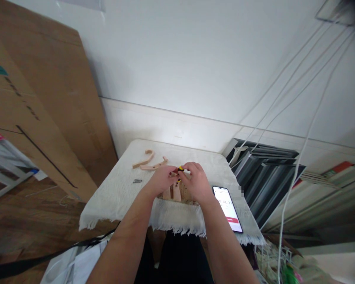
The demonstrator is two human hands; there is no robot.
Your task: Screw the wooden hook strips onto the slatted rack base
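Note:
My right hand (197, 179) is closed, its thumb and fingers pinching a small yellow-and-black tool (181, 169) whose kind I cannot make out. Opposite it, my left hand (162, 179) has its fingers curled in close to the tool's near side; what they grip is hidden. Under both hands lies a pale wooden piece (176, 193) with dark holes, and a second yellow-and-black bit (178, 181) shows at its upper end. Beneath that is a brown speckled board (187, 194). Beyond my left hand lie a curved wooden piece (144, 159) and a jointed wooden piece (154, 165).
A white fringed cloth (115, 197) covers the small table. Small grey metal parts (137, 181) lie on its left; a phone (228, 209) showing a timer lies on its right. Large cardboard (56, 98) leans at left, dark panels (263, 173) at right. White cables (296, 165) hang there.

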